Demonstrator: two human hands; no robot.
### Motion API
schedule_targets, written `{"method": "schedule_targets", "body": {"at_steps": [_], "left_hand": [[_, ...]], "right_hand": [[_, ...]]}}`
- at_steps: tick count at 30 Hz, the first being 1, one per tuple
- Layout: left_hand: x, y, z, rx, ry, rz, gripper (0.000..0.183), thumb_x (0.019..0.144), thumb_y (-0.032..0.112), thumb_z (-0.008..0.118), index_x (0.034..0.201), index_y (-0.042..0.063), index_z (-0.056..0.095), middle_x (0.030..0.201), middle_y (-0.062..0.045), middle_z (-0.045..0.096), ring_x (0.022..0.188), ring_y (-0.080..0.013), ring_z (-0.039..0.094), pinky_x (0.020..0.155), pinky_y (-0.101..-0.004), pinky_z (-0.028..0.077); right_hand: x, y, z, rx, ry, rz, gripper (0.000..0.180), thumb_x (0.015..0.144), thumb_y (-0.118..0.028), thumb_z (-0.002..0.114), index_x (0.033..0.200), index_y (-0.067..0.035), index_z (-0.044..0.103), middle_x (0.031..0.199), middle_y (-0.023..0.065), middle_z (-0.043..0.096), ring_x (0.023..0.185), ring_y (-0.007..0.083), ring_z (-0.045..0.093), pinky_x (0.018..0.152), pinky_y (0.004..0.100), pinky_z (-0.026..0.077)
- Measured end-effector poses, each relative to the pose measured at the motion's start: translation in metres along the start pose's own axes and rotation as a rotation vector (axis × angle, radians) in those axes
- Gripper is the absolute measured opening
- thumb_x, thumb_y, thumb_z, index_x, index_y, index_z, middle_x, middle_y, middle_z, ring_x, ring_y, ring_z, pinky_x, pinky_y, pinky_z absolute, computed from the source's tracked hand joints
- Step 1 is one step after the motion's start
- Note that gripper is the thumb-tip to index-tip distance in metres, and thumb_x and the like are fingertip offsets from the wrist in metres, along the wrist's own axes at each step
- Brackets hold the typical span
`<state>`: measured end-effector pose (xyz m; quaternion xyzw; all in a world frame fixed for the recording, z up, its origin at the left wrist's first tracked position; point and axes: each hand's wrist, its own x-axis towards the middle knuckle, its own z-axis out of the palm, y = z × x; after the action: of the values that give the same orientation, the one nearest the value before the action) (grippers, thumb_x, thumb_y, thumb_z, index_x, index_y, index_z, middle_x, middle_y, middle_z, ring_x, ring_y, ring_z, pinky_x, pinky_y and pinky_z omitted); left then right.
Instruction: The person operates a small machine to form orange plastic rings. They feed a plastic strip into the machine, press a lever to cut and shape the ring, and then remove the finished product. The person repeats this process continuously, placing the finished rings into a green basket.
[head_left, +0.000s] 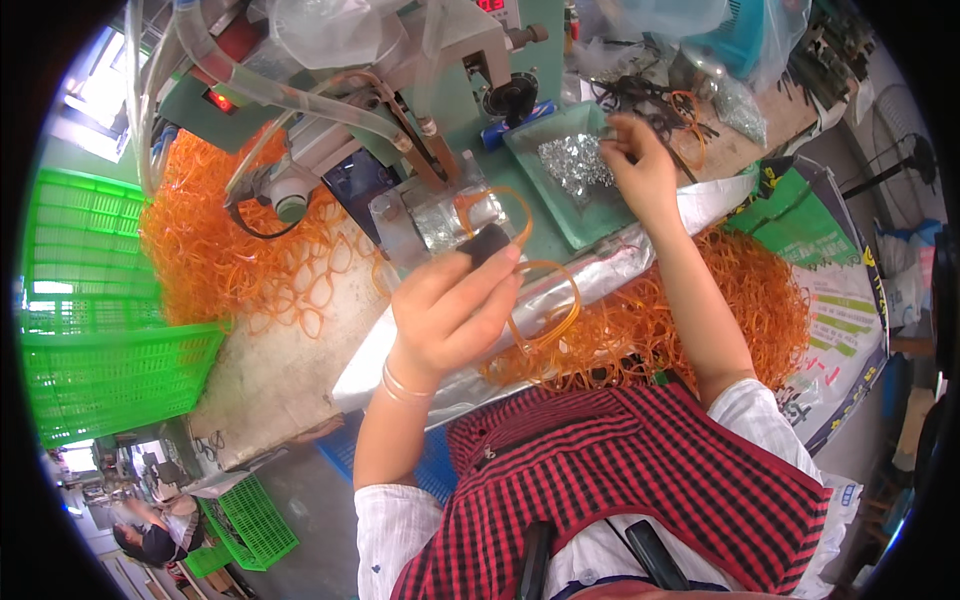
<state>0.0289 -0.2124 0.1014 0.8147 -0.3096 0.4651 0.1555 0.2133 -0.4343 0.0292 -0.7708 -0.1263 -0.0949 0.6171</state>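
My left hand (450, 311) is in front of the machine, with several thin orange plastic loops (566, 319) hanging from its fingers. A small black piece (484, 244) covers or lies at its fingertips; I cannot tell which. Another orange loop (529, 214) reaches from the fingers to the metal work block (454, 217), below the machine's two narrow copper-coloured arms (427, 161). My right hand (641, 169) is over the right side of a green tray (581, 229), its fingertips beside a heap of small shiny metal pieces (574, 161). Whether they pinch a piece is not visible.
A large pile of orange loops (225, 232) covers the bench at left, beside green plastic crates (120, 375). More loops (727, 307) fill a sack below my right arm. Clear hoses (300, 97) cross the machine. Another person (154, 536) is at far lower left.
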Motion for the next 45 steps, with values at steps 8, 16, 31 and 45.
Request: {"method": "schedule_targets", "body": {"at_steps": [8,16,31,45], "left_hand": [[-0.007,0.002,0.003,0.022,-0.02,-0.041,0.037,0.072,-0.005,0.079,0.103,0.008,0.063,0.113,-0.01,0.074,0.069,-0.0216,0.058,0.057,-0.0296,0.048],[-0.057,0.072,-0.008,0.018,0.073,-0.558,0.031,0.081,0.004,0.075,0.111,0.002,0.065,0.119,-0.02,0.069,0.111,-0.0354,0.068,0.09,-0.0408,0.054],[-0.273,-0.142,-0.14,0.798,-0.142,-1.544,0.033,0.078,0.029,0.08,0.086,-0.002,0.074,0.073,-0.015,0.07,0.067,-0.0308,0.064,0.072,-0.0425,0.053],[-0.117,-0.08,-0.092,-0.536,0.455,-1.512,0.005,0.096,0.002,0.058,0.099,-0.001,0.056,0.095,-0.012,0.066,0.083,-0.0219,0.069,0.075,-0.0313,0.059]], "right_hand": [[-0.041,-0.022,0.003,-0.632,-0.173,-0.14,0.013,0.076,-0.015,0.078,0.085,-0.007,0.073,0.091,0.0099,0.069,0.093,0.0314,0.064,0.083,0.0421,0.05],[-0.037,-0.013,0.013,-0.72,-0.15,-0.241,0.008,0.079,-0.015,0.073,0.083,-0.008,0.072,0.089,0.0125,0.069,0.09,0.0338,0.065,0.079,0.044,0.051],[-0.026,-0.011,-0.003,-0.602,-0.055,-0.32,0.01,0.086,-0.008,0.068,0.094,-0.005,0.073,0.094,0.0152,0.071,0.091,0.0347,0.066,0.08,0.0409,0.051],[-0.01,-0.124,0.025,0.148,-0.538,-0.087,0.05,0.076,-0.011,0.078,0.124,-0.004,0.065,0.083,0.003,0.068,0.08,0.0119,0.063,0.073,0.0263,0.05]]}}
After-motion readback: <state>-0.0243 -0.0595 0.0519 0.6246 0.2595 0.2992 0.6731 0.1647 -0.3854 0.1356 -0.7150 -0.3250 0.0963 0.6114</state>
